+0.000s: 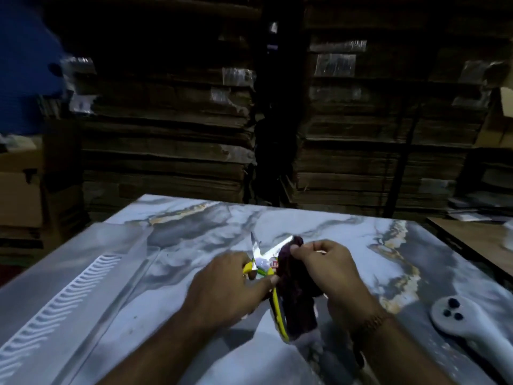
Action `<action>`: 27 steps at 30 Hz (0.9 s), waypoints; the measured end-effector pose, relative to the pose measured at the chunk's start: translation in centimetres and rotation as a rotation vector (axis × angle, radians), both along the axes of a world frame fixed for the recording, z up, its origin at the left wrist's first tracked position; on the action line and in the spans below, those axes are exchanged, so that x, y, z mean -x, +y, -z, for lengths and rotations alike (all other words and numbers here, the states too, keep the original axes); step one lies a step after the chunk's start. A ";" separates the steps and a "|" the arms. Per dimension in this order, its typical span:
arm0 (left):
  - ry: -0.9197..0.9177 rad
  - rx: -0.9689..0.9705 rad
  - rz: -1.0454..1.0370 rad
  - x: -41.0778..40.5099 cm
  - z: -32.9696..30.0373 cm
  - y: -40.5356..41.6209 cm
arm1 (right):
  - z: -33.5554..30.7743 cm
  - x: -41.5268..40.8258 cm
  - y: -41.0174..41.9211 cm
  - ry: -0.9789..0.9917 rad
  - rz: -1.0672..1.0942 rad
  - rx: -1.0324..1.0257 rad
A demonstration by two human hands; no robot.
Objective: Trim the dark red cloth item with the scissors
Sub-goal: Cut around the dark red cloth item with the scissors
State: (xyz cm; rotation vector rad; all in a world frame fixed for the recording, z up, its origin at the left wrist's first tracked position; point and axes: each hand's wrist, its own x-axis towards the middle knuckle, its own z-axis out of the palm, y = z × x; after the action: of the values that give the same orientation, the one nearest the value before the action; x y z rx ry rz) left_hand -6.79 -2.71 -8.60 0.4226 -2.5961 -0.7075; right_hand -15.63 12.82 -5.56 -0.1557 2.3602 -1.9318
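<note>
My left hand (224, 287) grips the scissors (262, 262), which have yellow handles and silver blades spread apart, pointing away from me. One blade tip touches the top of the dark red cloth item (294, 290). My right hand (330, 268) pinches the cloth's upper end between thumb and fingers and holds it above the marble-patterned table (194, 232). The cloth hangs down between both hands, next to a yellow scissor handle.
A grey handheld controller (466, 320) with dark buttons lies on the table at the right. Stacks of flattened cardboard (172, 134) rise behind the table. A wooden surface (477, 240) stands at the far right, and boxes (19, 195) sit at the left.
</note>
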 end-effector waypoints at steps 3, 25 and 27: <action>0.013 0.035 0.025 0.2 0.3 0.1 | -0.1 -0.2 0.5 -0.084 -0.081 0.093; 0.048 0.004 0.048 -1.5 0.0 1.9 | -0.2 -1.1 -0.7 -0.314 -0.186 0.109; 0.045 0.021 0.052 -1.5 0.1 1.9 | 0.2 -1.1 -1.1 -0.298 -0.150 0.113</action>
State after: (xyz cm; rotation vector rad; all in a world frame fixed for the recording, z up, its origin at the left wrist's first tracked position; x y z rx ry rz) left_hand -5.30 -0.82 -8.73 0.3296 -2.5778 -0.6979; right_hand -14.57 11.68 -5.76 -0.0463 1.9939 -1.8707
